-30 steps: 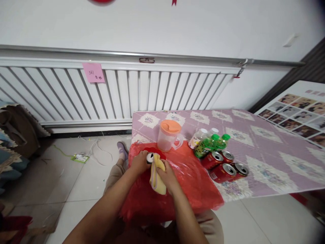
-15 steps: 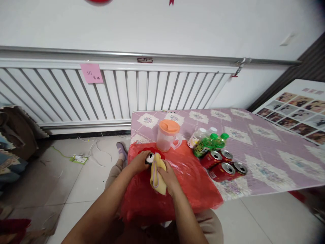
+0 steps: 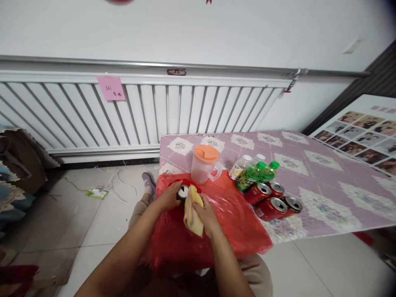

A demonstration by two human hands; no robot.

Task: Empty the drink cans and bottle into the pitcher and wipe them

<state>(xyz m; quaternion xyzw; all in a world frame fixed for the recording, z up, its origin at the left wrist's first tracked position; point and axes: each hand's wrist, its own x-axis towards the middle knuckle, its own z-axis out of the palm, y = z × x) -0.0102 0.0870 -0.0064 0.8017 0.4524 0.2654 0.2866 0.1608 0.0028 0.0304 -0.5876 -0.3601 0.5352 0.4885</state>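
My left hand point(image 3: 170, 196) is closed around a dark drink can point(image 3: 183, 191) with an opened silver top. In my right hand point(image 3: 204, 209) is a folded yellow cloth point(image 3: 194, 218) with a purple edge, held up against the can's right side. Part of the can is hidden by the cloth and my fingers. Both hands are over a red plastic sheet point(image 3: 235, 227) on the near end of the table. Just behind them stands a clear plastic pitcher point(image 3: 199, 168) with an orange lid.
Several opened drink cans point(image 3: 272, 208) stand to the right, with green-capped bottles point(image 3: 250, 176) and white-capped bottles point(image 3: 236, 167) behind them. A purple flowered tablecloth point(image 3: 324, 177) covers the table. A photo board point(image 3: 355, 136) leans at the far right, and a radiator point(image 3: 148, 111) lines the wall.
My left hand has shifted slightly on the can, showing a little more of its top. The cloth stays against the can, almost unmoved.
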